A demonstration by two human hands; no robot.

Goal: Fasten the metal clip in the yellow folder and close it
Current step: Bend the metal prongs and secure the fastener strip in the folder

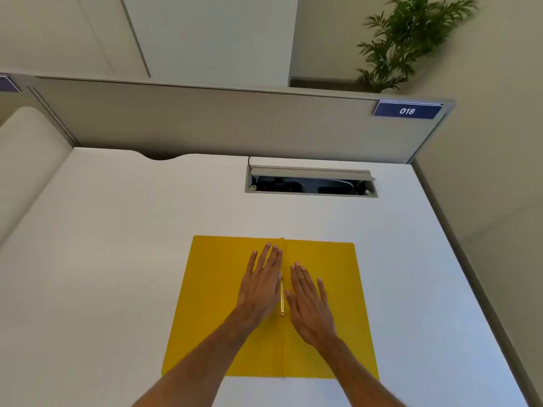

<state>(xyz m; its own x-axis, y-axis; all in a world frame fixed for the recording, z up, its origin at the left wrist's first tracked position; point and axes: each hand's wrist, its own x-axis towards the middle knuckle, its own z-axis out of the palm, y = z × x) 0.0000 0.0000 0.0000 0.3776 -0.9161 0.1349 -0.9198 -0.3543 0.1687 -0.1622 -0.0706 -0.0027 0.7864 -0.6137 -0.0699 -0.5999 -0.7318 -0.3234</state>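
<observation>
Head view of a white tabletop with the yellow folder lying open and flat near its near edge, both covers spread to left and right of the central fold. The metal clip lies along that fold as a thin gold strip, visible between the two hands. The left hand rests flat on the left cover, fingers extended and slightly spread, holding nothing; the right hand lies flat on the right cover just beside the clip, fingers extended, likewise holding nothing. Far on the tabletop an open cable hatch sits before a grey partition bearing a blue label reading "018". A potted plant stands beyond, far right.
</observation>
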